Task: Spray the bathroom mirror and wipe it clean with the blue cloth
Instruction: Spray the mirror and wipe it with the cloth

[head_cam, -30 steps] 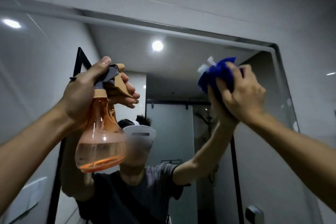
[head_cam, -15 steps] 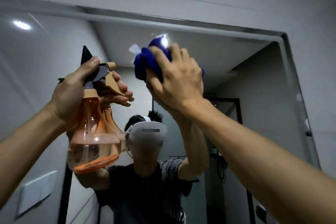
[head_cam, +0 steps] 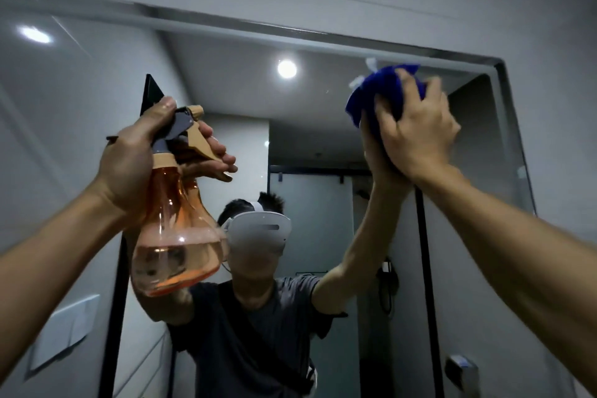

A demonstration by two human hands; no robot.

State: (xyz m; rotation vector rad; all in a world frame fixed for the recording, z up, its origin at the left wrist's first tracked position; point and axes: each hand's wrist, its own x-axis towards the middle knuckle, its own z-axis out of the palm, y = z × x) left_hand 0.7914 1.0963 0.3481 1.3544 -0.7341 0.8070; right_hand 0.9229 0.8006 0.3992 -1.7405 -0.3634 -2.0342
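The blue cloth (head_cam: 384, 97) is bunched into a compact wad of deep, saturated blue, with a small white tag or label protruding at its upper left edge. It is pressed flat against the mirror (head_cam: 323, 100) near the upper right corner of the glass, just below the dark frame edge. The right hand (head_cam: 416, 126) grasps the cloth, fingers spread over its back and palm toward the glass; the hand shows motion blur.

The left hand (head_cam: 135, 165) is clenched around the neck of the spray bottle (head_cam: 174, 229), thumb on top of the grey pump head and fingers across the tan trigger. The bottle is translucent orange, bulb-shaped, roughly one-third full of liquid, and held raised in front of the mirror's left half.
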